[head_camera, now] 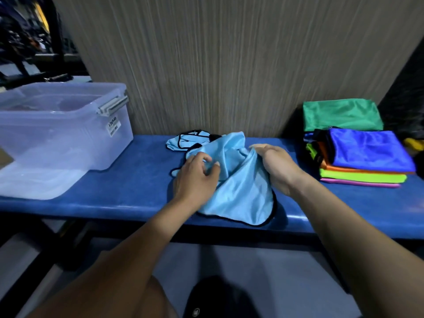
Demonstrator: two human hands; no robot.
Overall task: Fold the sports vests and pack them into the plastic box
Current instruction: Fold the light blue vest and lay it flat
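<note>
I see both hands down on a light blue vest (238, 191) that lies rumpled in the middle of the blue surface (128, 191), its black-trimmed hem hanging just over the near edge. My left hand (195, 177) has its fingers curled into the cloth, pinching a bunch of it near the vest's left side. My right hand (275, 166) grips the fabric at the right side, thumb and fingers wrapped around a gathered fold that pulls the cloth up into a ridge between the two hands. The vest's straps, edged in black, trail away toward the wall (229, 65) behind it, beside a second bit of light blue cloth that I cannot tell apart from the same garment

To the left, the box (57, 138) stands on the surface with no lid on it, clear plastic with a grey latch and a small white label on its near right corner. What lies inside is too hazy through the wall for me to say

To the right sits a stack (362, 161) of folded vests, well apart from the one in my hands: blue on top, then orange, lime green and pink at the bottom. A green vest (341, 114) lies folded behind the stack, against the wall

Below the surface I see the grey floor (286, 283) and a dark shoe (213, 299)
</note>
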